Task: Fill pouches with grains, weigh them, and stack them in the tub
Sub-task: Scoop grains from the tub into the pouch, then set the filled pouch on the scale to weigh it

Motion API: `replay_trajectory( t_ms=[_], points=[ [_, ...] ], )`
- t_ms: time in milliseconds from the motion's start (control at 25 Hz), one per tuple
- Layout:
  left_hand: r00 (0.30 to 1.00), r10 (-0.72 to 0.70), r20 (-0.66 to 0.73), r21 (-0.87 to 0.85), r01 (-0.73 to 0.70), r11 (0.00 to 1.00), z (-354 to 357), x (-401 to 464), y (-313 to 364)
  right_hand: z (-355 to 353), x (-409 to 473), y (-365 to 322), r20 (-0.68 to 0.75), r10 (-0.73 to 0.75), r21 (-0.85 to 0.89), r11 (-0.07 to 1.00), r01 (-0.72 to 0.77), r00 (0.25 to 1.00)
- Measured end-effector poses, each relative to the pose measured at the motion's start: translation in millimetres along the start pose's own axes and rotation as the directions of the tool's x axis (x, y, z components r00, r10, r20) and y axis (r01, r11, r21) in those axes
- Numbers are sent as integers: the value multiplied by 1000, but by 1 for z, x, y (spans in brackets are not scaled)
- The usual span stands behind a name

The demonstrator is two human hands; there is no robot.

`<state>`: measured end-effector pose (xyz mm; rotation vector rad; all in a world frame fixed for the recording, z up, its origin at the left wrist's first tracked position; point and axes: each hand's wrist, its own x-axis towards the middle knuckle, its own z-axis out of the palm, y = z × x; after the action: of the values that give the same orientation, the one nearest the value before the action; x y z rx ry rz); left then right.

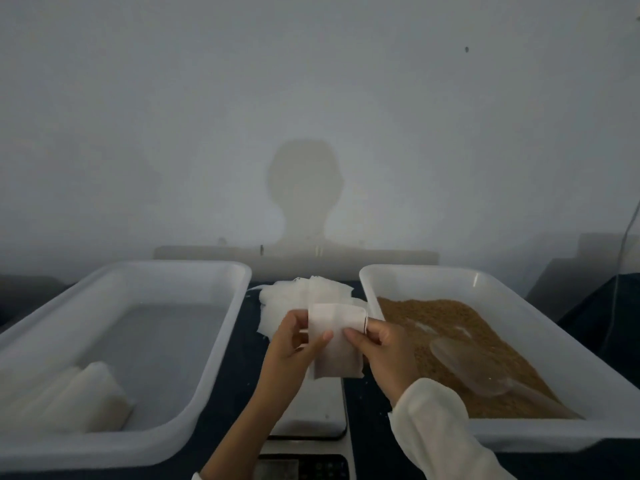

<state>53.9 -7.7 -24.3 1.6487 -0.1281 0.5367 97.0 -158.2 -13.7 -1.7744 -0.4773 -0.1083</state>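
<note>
I see both hands, left hand [294, 337] and right hand [384, 344], pinching an empty pouch [334, 344] above the scale [311, 407]; its limp mouth may collapse, spilling grains [450, 327] at three o'clock onto the worktop [363, 403].

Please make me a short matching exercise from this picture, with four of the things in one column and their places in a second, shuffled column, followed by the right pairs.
Things:
1. scoop
2. filled pouches
3. empty pouch
4. scale

Places:
A. on the table between the two tubs, below the hands
B. lying on the grains in the right tub
C. pinched between the left hand and right hand
D. stacked in the near corner of the left tub

Pairs: 1-B, 2-D, 3-C, 4-A
</note>
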Motion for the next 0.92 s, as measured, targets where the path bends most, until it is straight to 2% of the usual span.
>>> replay_trajectory(
  t_ms=[80, 160, 320, 680, 800, 920],
  points=[
    [999, -21, -37, 167, 27, 986, -17, -10, -14, 19, -1, 8, 39, 38, 64, 997, -40, 999],
    [996, -53, -74, 263, 71, 962, -30, -13, -25, 36, -4, 17, 73, 75, 105, 991, -82, 995],
    [990, -100, -100, 361, 130, 923, -39, -14, -39, 54, -6, 32, 66, 96, 14, 995, -97, 993],
    [989, -108, -98, 320, 134, 938, -40, -22, -54, 59, -11, 43, 63, 36, -183, 983, -24, 997],
    [989, -130, -73, 217, 143, 966, -42, -22, -57, 55, -11, 44, 35, 16, -155, 988, -10, 999],
    [985, -121, -120, 133, 137, 982, -50, -21, -62, 47, -12, 45, -3, 20, -100, 995, -20, 1000]
  ],
)
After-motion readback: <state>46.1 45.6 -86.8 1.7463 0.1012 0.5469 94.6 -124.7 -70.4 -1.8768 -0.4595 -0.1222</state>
